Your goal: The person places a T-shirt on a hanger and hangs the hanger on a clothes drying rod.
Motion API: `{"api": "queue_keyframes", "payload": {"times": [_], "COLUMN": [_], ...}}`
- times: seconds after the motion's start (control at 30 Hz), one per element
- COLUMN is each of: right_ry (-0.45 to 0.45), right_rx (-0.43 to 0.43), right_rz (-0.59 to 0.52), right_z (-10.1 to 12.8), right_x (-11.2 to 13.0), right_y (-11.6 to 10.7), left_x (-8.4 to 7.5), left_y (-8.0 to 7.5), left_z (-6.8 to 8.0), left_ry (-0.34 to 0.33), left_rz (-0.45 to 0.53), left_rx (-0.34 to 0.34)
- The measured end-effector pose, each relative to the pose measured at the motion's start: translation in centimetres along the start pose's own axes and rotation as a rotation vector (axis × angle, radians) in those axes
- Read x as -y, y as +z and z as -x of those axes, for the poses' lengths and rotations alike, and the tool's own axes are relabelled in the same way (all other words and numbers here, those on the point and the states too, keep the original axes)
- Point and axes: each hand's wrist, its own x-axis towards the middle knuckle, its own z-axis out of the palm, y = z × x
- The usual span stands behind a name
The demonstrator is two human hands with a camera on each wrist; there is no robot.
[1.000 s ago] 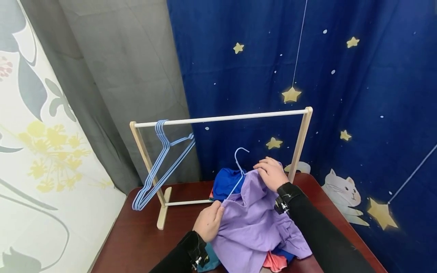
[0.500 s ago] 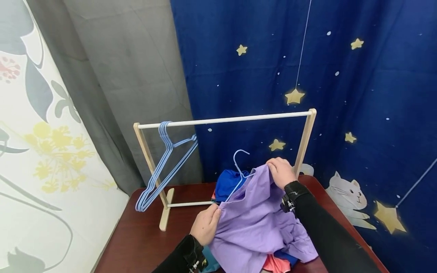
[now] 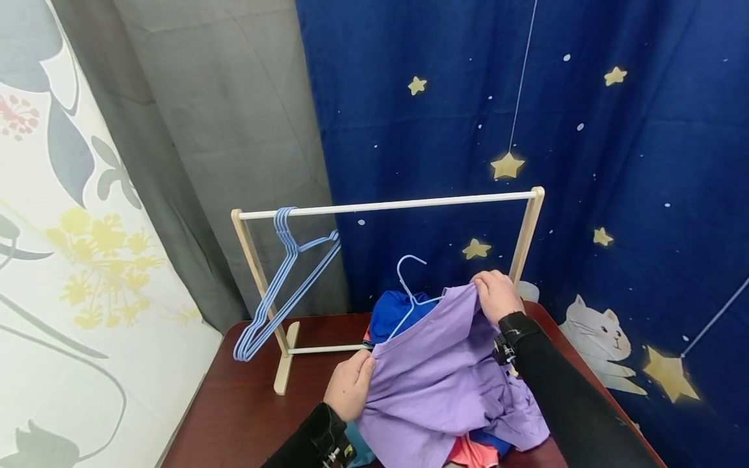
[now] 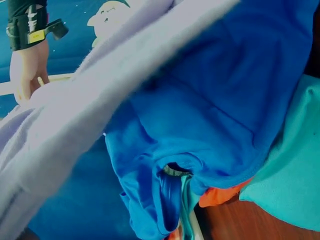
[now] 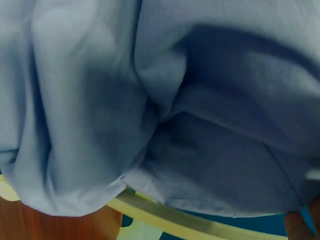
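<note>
A purple shirt point(image 3: 435, 377) is stretched over a light blue wire hanger point(image 3: 409, 286) whose hook sticks up above the cloth. My left hand point(image 3: 350, 385) pinches the shirt's lower left shoulder edge. At the upper right shoulder my right hand point(image 3: 497, 294) grips the shirt, close to the rack's right post. In the left wrist view the purple shirt point(image 4: 65, 120) crosses above a blue garment point(image 4: 215, 110), with the right hand point(image 4: 27, 67) far off. Purple cloth point(image 5: 160, 100) fills the right wrist view.
A wooden rack point(image 3: 529, 234) with a white rail point(image 3: 386, 205) stands on the dark red table point(image 3: 240, 403). Several blue hangers point(image 3: 281, 279) hang at the rail's left end. Blue point(image 3: 392, 312), teal and coral point(image 3: 468, 452) clothes lie heaped under the shirt. Curtains close off the back.
My right hand has slid to the right along the shirt's top edge, pulling the cloth out over the hanger's right arm. The left hand has stayed at the left shoulder.
</note>
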Motion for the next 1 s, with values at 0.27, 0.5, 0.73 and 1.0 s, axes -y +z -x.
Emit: {"api": "queue_keyframes", "payload": {"times": [0.27,0.5,0.73,1.0], "right_ry": [0.042,0.025,-0.131,-0.035], "right_rx": [0.107,-0.029,0.153,0.121], "right_rz": [-0.059,-0.093,-0.086,-0.052], "right_z": [0.8,1.0,1.7,1.8], "right_x": [-1.0,0.7,4.7,4.7], "right_y": [-0.1,-0.6,-0.6,-0.4], "left_x": [-0.2,-1.2,-2.8,-5.9], "left_y": [-0.2,-0.5,-0.8,-0.6], "left_z": [0.0,-0.2,-1.0,-2.2], "left_ry": [-0.042,-0.069,-0.080,-0.115], "left_rz": [0.034,0.052,0.067,0.075], "left_rx": [0.049,0.102,0.149,0.298]}}
